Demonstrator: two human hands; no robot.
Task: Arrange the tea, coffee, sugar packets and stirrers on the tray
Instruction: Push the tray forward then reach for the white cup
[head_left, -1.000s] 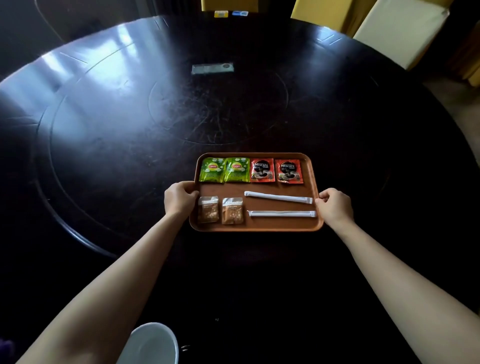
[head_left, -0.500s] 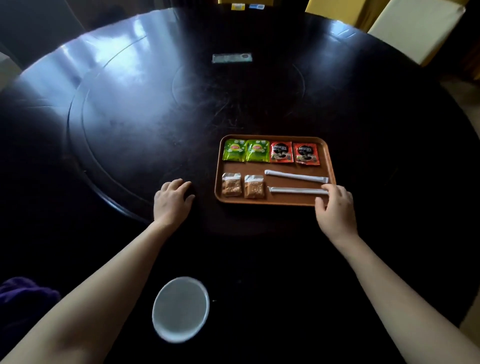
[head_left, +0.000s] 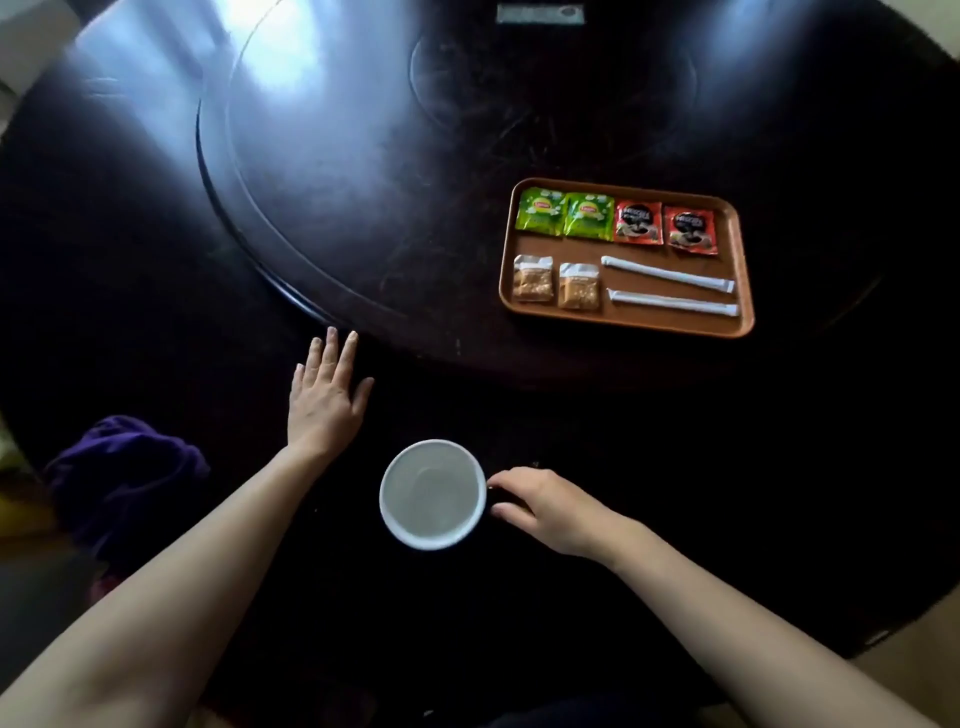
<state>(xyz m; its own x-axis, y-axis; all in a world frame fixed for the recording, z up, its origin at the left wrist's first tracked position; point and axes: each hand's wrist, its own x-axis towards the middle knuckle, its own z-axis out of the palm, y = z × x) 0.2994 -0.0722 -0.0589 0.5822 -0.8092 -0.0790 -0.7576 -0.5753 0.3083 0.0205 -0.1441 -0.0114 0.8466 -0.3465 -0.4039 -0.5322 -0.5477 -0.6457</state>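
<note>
A brown tray (head_left: 623, 323) lies on the dark round table, far right of my hands. Its back row holds two green tea packets (head_left: 540, 210) and two red coffee packets (head_left: 638, 223). The front row has two sugar packets (head_left: 532, 279) and two white wrapped stirrers (head_left: 667, 274), side by side. My left hand (head_left: 324, 400) rests flat on the table with fingers spread, holding nothing. My right hand (head_left: 545, 506) is curled against the right side of a white cup (head_left: 432, 493), thumb and fingers touching it.
A raised round turntable (head_left: 311, 156) fills the table's middle, and the tray sits on its near right part. A purple cloth (head_left: 124, 467) lies at the left edge. A small pale card (head_left: 540, 13) lies at the far side.
Both hands let go of the tray and drew back toward me. My right hand moved left to the white cup. The view swung down and left, so the tray now sits upper right.
</note>
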